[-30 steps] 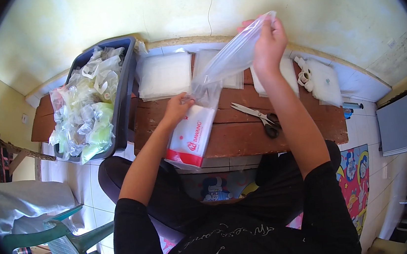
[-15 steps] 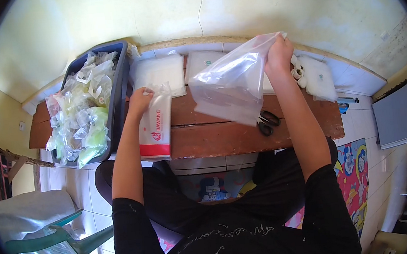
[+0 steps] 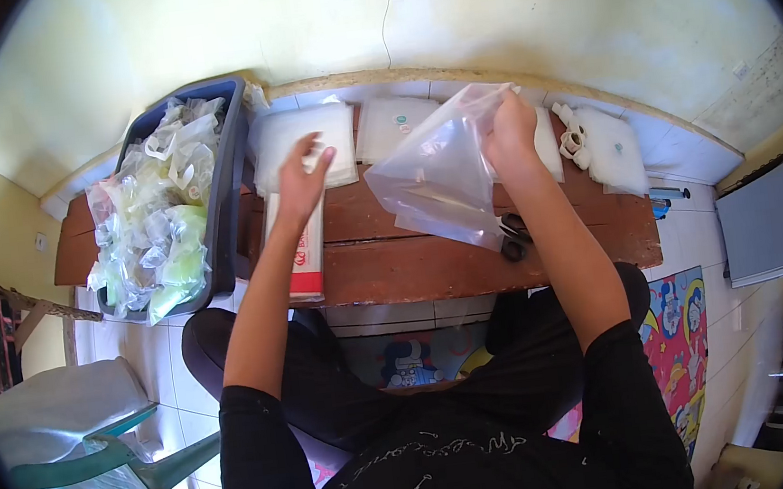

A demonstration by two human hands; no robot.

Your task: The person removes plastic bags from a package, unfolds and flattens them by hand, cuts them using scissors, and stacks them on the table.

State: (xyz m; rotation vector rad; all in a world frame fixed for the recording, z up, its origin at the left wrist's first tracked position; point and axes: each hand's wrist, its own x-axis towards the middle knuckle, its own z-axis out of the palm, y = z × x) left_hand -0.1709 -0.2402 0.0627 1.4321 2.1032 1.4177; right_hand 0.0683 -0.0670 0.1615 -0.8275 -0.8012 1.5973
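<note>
A clear plastic bag [image 3: 432, 173] hangs from my right hand [image 3: 510, 127], gripped at its upper right edge. Its lower end reaches close to black scissors [image 3: 515, 236] on the bench. My left hand [image 3: 306, 172] is raised with fingers apart and nothing in them. Beneath that hand and forearm lies a white and red printed packet [image 3: 308, 282], partly covered by the arm. Just beyond my left fingers is a stack of clear plastic bags [image 3: 337, 159].
On the left stands a dark grey bin [image 3: 230, 118] heaped with filled plastic bags [image 3: 159, 212]. More flat bag stacks [image 3: 388, 121] [image 3: 615, 149] lie along the back of the brown wooden bench [image 3: 395, 282]. A white roll [image 3: 572, 139] sits at right. A green chair [image 3: 148, 471] stands lower left.
My left hand has left the packet and moved up and right, its fingers opening. My right hand, still holding the bag, has shifted left and slightly down.
</note>
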